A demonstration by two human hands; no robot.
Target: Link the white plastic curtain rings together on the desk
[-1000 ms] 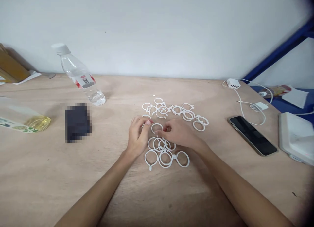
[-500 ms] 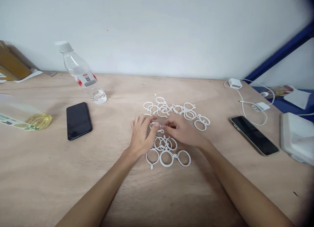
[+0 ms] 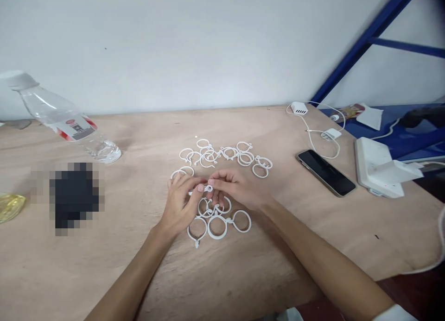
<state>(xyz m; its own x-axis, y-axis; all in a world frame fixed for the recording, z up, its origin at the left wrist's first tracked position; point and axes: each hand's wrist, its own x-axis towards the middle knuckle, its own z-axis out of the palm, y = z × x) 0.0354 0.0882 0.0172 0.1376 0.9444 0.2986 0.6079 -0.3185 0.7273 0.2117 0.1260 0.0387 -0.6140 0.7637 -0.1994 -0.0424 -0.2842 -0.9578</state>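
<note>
Both of my hands meet over the middle of the wooden table [image 3: 313, 247]. My left hand [image 3: 182, 201] and my right hand [image 3: 236, 189] pinch one white plastic ring [image 3: 206, 189] between their fingertips, just above the tabletop. Directly under and in front of them lies a linked cluster of white rings [image 3: 217, 221]. Behind my hands a loose scatter of several more white rings [image 3: 225, 155] is spread on the wood.
A clear water bottle [image 3: 66, 122] leans at the far left, with a blurred dark object [image 3: 73, 196] in front of it. A black phone [image 3: 326, 172], a white charger with cable [image 3: 299, 109] and a white box [image 3: 377, 168] lie at the right. Blue frame bars [image 3: 361, 43] rise behind.
The view has swung to the right, so everything has shifted left in the picture. My fingertips have closed together on the single ring and lifted it slightly.
</note>
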